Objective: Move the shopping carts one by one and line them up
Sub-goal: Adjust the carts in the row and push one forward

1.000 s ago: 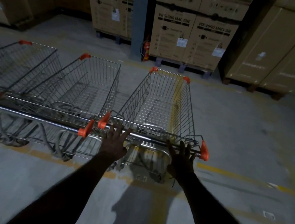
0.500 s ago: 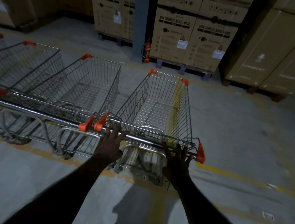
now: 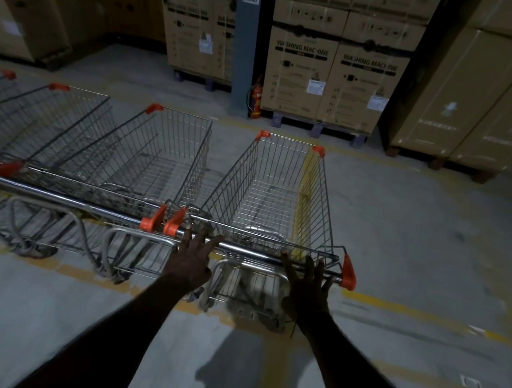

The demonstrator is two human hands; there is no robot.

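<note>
A wire shopping cart (image 3: 268, 192) with orange corner caps stands in front of me, and its metal handle bar (image 3: 254, 254) runs across at hand height. My left hand (image 3: 191, 259) rests on the bar near its left orange end, fingers spread and straight. My right hand (image 3: 308, 287) presses the bar near its right orange end, fingers also straight. To the left stands a row of like carts (image 3: 138, 160), side by side. The nearest one's handle end almost touches my cart's.
Stacked cardboard washing-machine boxes (image 3: 333, 68) on pallets line the back wall, with more boxes (image 3: 487, 97) at the right. A grey pillar (image 3: 245, 39) with a fire extinguisher (image 3: 256, 97) stands behind the carts. Yellow lines (image 3: 414, 313) mark the concrete floor.
The cart under my hands has slid left, closing the gap to the neighbouring cart until the orange handle ends nearly meet. Both hands stay on the bar.
</note>
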